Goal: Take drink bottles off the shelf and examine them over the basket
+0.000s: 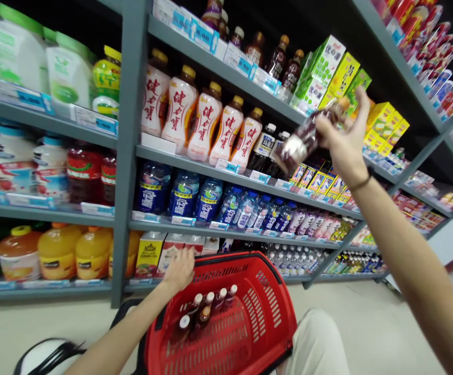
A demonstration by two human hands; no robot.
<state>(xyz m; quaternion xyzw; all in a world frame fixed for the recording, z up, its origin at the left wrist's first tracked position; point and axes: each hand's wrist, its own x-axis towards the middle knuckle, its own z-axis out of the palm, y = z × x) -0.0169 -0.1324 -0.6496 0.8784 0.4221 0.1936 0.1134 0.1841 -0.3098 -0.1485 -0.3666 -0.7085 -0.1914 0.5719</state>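
My right hand [341,135] is raised in front of the shelves, gripping a dark drink bottle [302,139] with an orange cap. The bottle is tilted and blurred by motion, so its label cannot be read. Lower down, my left hand [179,268] is closed at the far left corner of a red shopping basket [267,325], on its rim. Several dark bottles [206,307] with white or orange caps stand together at the left side inside the basket. More dark bottles [277,57] sit on the upper shelf, beside green and yellow drink cartons [320,73].
Grey shelving [130,156] holds white-labelled bottles [177,112], blue drink bottles [206,198], small yellow cartons [320,179] and large orange juice jugs [56,252]. A shelf edge [249,73] runs above the raised bottle. My knee [318,344] is right of the basket; a shoe [48,357] shows lower left.
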